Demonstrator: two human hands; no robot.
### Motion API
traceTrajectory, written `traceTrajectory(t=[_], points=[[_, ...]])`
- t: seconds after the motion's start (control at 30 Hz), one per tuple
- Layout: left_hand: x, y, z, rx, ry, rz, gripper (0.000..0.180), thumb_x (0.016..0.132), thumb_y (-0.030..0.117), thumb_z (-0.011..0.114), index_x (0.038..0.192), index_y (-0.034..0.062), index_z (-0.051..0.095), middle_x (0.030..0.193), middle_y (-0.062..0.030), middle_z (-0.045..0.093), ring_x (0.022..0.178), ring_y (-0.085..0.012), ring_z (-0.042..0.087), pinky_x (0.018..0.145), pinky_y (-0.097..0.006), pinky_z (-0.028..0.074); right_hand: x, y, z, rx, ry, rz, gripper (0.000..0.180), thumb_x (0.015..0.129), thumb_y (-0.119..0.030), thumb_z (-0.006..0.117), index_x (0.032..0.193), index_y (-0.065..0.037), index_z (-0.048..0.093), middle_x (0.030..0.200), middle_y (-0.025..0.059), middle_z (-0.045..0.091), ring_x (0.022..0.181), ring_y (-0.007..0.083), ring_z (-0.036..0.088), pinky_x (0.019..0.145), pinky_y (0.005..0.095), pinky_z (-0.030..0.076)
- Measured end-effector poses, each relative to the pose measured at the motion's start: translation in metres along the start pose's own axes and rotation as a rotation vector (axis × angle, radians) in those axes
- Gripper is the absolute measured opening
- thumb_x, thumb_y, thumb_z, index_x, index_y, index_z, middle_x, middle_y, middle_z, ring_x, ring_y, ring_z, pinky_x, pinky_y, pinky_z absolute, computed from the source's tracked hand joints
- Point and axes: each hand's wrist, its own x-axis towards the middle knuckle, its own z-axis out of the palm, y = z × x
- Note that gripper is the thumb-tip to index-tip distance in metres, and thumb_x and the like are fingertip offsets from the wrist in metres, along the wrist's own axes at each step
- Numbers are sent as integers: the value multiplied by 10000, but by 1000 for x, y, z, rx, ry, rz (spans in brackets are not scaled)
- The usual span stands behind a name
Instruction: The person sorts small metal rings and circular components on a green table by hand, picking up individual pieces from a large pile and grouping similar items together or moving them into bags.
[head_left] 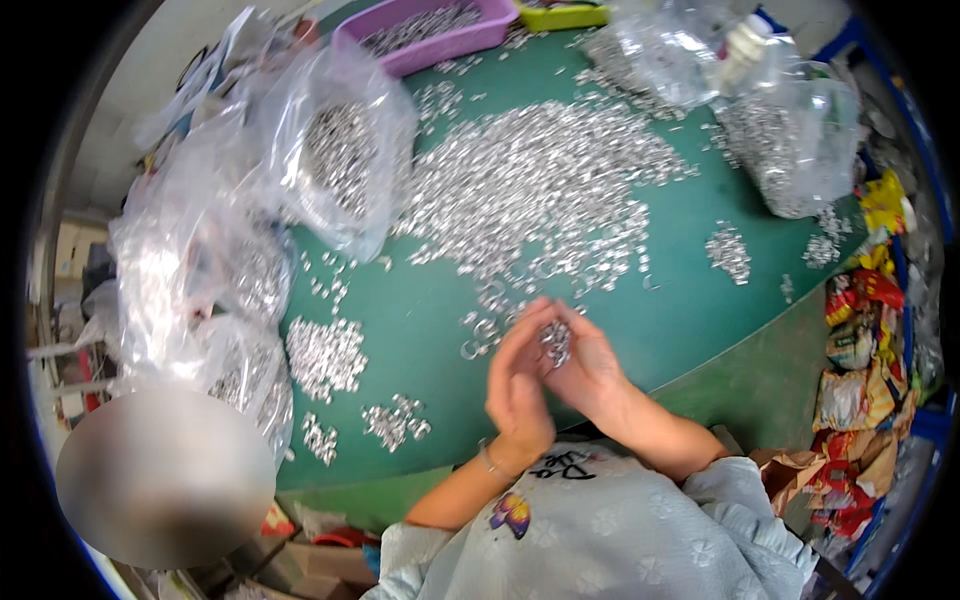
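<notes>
Over the near edge of the green table (pixel 360 270), my left hand (pixel 518 385) and my right hand (pixel 592 370) are cupped together. Between the palms lies a small clump of silver metal pieces (pixel 556 343); they look like little clasps or rings, too small to tell exactly. The left fingers curve around the clump's left side, while the right palm backs it from the right. Just beyond my fingertips spreads a large heap of similar silver pieces (pixel 540 185). A few loose ring-shaped pieces (pixel 483 335) lie beside my left fingers.
Smaller piles (pixel 326 357) sit to the left, and another pile (pixel 728 252) to the right. Clear plastic bags (pixel 340 150) of pieces line the left side, with another filled bag (pixel 785 145) at back right. A purple bin (pixel 425 35) stands at the back. Colourful packets (pixel 850 345) hang at right.
</notes>
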Motion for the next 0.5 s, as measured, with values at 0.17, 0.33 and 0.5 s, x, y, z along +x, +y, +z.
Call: traceTrajectory(t=[0.17, 0.33, 0.5], points=[[7, 4, -28, 59, 96, 288, 413, 979, 292, 411, 1180, -63, 472, 1172, -204, 539, 1184, -341, 482, 1022, -454, 373, -24, -102, 37, 97, 11, -48, 161, 924, -257, 547, 846, -115, 544, 711, -4, 550, 506, 83, 466, 406, 205, 353], [25, 21, -62, 174, 274, -160, 287, 980, 150, 413, 1142, -53, 534, 1156, -155, 559, 1115, -249, 537, 978, -383, 417, -70, -269, 130, -1409, 509, -1728, 319, 916, -360, 550, 792, -80, 640, 586, -40, 466, 517, 55, 406, 476, 213, 297], [58, 12, -85, 391, 118, -308, 284, 938, 112, 506, 1181, -33, 527, 1195, -120, 549, 1114, -199, 530, 951, -330, 431, -95, -461, 101, -2065, 1167, -1595, 397, 917, -373, 499, 1012, -22, 656, 748, 146, 609, 704, 202, 585, 667, 338, 466]])
